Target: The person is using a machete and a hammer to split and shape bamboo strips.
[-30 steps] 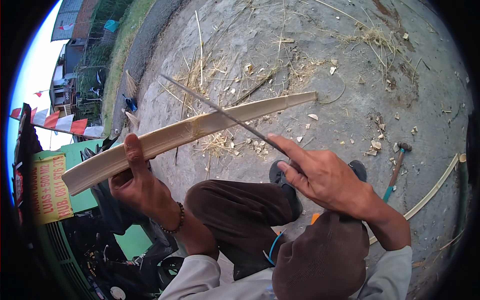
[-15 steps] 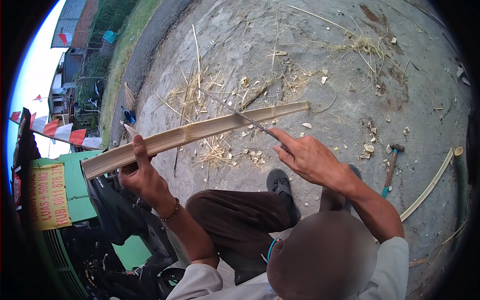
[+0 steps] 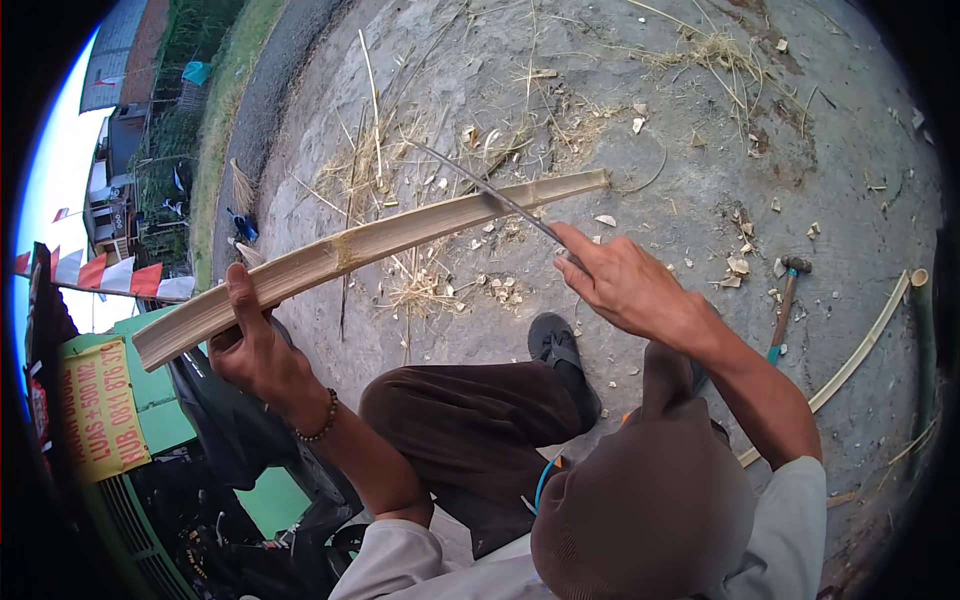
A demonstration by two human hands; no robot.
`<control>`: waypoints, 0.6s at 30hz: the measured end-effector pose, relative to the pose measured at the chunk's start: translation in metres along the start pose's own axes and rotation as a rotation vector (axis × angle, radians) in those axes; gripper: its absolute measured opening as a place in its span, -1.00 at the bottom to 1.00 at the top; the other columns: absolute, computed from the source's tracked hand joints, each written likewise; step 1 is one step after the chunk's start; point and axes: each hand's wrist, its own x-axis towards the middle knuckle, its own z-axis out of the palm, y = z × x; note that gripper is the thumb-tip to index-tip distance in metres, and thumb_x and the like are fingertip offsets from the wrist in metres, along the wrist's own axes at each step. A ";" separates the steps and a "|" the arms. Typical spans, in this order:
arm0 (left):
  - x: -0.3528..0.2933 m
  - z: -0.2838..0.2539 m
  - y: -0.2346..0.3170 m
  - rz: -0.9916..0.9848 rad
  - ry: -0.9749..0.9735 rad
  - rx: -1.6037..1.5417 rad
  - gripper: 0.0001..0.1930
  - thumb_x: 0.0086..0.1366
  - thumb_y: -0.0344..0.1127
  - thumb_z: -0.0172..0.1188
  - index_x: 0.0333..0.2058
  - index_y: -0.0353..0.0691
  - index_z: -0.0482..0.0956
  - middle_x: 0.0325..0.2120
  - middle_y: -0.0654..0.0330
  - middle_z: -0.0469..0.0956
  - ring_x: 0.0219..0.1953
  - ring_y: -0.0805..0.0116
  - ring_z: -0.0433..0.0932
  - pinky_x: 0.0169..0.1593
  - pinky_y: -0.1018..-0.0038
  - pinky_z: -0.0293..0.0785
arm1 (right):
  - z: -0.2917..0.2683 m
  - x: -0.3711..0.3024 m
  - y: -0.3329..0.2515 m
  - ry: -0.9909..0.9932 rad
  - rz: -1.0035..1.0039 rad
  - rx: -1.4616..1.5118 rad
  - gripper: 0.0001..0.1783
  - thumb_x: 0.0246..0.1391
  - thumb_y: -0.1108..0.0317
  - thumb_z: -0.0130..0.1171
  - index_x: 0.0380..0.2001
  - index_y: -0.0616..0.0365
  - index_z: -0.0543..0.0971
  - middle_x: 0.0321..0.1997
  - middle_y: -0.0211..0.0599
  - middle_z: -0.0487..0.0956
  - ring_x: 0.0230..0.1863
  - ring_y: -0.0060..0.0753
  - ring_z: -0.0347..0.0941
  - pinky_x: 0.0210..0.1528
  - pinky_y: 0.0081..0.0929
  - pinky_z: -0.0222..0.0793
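A long split half of bamboo (image 3: 400,232) lies slantwise in front of me, its hollow pale inner face showing. My left hand (image 3: 255,350) is closed round it near its left end, thumb on top and fingers underneath. Closed on a handle, my right hand (image 3: 640,290) holds a long knife (image 3: 515,206) with a thin dark blade. That blade crosses the bamboo close to its far right end and appears to touch it. The handle is mostly hidden in my fingers.
Shavings (image 3: 425,290) and bamboo chips are scattered over the concrete ground (image 3: 620,100). A hammer (image 3: 788,300) lies at the right, near a curved bamboo strip (image 3: 860,355) and a green bamboo pole (image 3: 925,350). A dark motorbike (image 3: 230,430) stands at the lower left.
The whole view has shifted, with the ground sliding upward. Along the bamboo, the blade has moved slightly toward the far right end. Both hands keep their holds.
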 end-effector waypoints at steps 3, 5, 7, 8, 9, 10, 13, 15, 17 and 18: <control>-0.010 0.003 0.018 0.057 -0.005 -0.072 -0.67 0.18 -0.30 0.46 -0.25 -0.48 0.63 -0.37 0.13 0.63 -0.40 0.51 0.54 -0.29 0.58 0.51 | 0.001 -0.017 -0.039 -0.041 -0.079 0.042 -0.53 0.31 0.18 0.02 0.20 0.12 0.31 -0.59 0.06 0.53 -0.47 0.24 0.54 -0.40 0.04 0.45; -0.009 0.001 0.026 0.082 -0.041 -0.055 -0.67 0.18 -0.28 0.45 -0.25 -0.47 0.64 -0.38 0.15 0.64 -0.42 0.53 0.53 -0.32 0.59 0.46 | 0.007 -0.022 -0.046 0.082 -0.273 0.114 -0.52 0.32 0.18 0.01 0.23 0.08 0.28 -0.56 0.06 0.55 -0.47 0.24 0.54 -0.39 0.04 0.45; -0.008 0.002 0.029 0.031 -0.030 -0.064 -0.67 0.12 -0.28 0.50 -0.29 -0.41 0.62 -0.35 0.16 0.61 -0.36 0.48 0.57 -0.24 0.55 0.55 | 0.017 -0.019 -0.003 0.049 -0.048 0.091 -0.53 0.31 0.18 0.01 0.23 0.04 0.28 -0.59 0.07 0.54 -0.44 0.23 0.55 -0.39 0.04 0.45; -0.005 0.003 0.018 0.086 -0.021 -0.061 -0.68 0.18 -0.28 0.45 -0.25 -0.46 0.64 -0.38 0.15 0.64 -0.41 0.53 0.53 -0.32 0.59 0.47 | 0.022 -0.015 0.029 0.058 0.090 0.048 -0.54 0.31 0.18 0.01 0.21 0.04 0.29 -0.60 0.08 0.54 -0.43 0.24 0.56 -0.39 0.04 0.45; -0.003 0.003 0.007 0.081 -0.033 -0.076 -0.68 0.18 -0.28 0.45 -0.25 -0.46 0.64 -0.38 0.15 0.64 -0.41 0.53 0.53 -0.32 0.59 0.47 | 0.029 -0.012 0.062 0.076 0.084 0.057 -0.53 0.32 0.17 0.00 0.23 0.06 0.30 -0.62 0.07 0.52 -0.44 0.24 0.54 -0.38 0.02 0.43; -0.002 0.001 0.001 0.053 -0.021 -0.086 -0.66 0.17 -0.27 0.46 -0.25 -0.47 0.63 -0.37 0.13 0.63 -0.40 0.51 0.55 -0.30 0.58 0.51 | 0.024 -0.007 0.068 0.091 0.068 0.068 -0.52 0.33 0.16 -0.01 0.24 0.07 0.30 -0.64 0.07 0.50 -0.46 0.25 0.53 -0.37 0.01 0.41; 0.003 -0.006 -0.002 0.021 -0.055 -0.024 -0.62 0.16 -0.25 0.47 -0.26 -0.49 0.60 -0.34 0.07 0.62 -0.37 0.43 0.60 -0.24 0.54 0.62 | 0.031 -0.001 0.052 0.110 0.032 0.010 -0.61 0.34 0.17 -0.03 0.12 0.12 0.31 -0.62 0.06 0.54 -0.44 0.24 0.56 -0.39 0.03 0.45; 0.003 0.004 0.000 0.054 -0.026 -0.067 -0.62 0.15 -0.24 0.47 -0.27 -0.47 0.59 -0.35 0.08 0.61 -0.37 0.42 0.60 -0.25 0.54 0.61 | 0.023 -0.002 0.019 0.120 -0.004 0.045 -0.59 0.33 0.19 -0.02 0.15 0.13 0.30 -0.64 0.05 0.52 -0.45 0.23 0.55 -0.40 0.04 0.45; -0.003 0.006 0.015 0.023 -0.038 -0.063 -0.65 0.15 -0.24 0.47 -0.29 -0.45 0.60 -0.36 0.11 0.61 -0.38 0.43 0.58 -0.26 0.55 0.58 | 0.016 -0.016 -0.018 0.072 -0.106 0.143 -0.53 0.33 0.15 -0.01 0.24 0.03 0.31 -0.64 0.06 0.51 -0.46 0.21 0.55 -0.40 -0.01 0.41; -0.002 0.005 0.019 0.039 -0.038 -0.054 -0.65 0.15 -0.25 0.47 -0.29 -0.44 0.61 -0.36 0.12 0.62 -0.39 0.44 0.57 -0.26 0.56 0.57 | 0.022 -0.020 -0.014 0.062 -0.091 0.154 -0.53 0.33 0.15 -0.01 0.24 0.03 0.31 -0.64 0.06 0.51 -0.46 0.21 0.55 -0.40 -0.01 0.41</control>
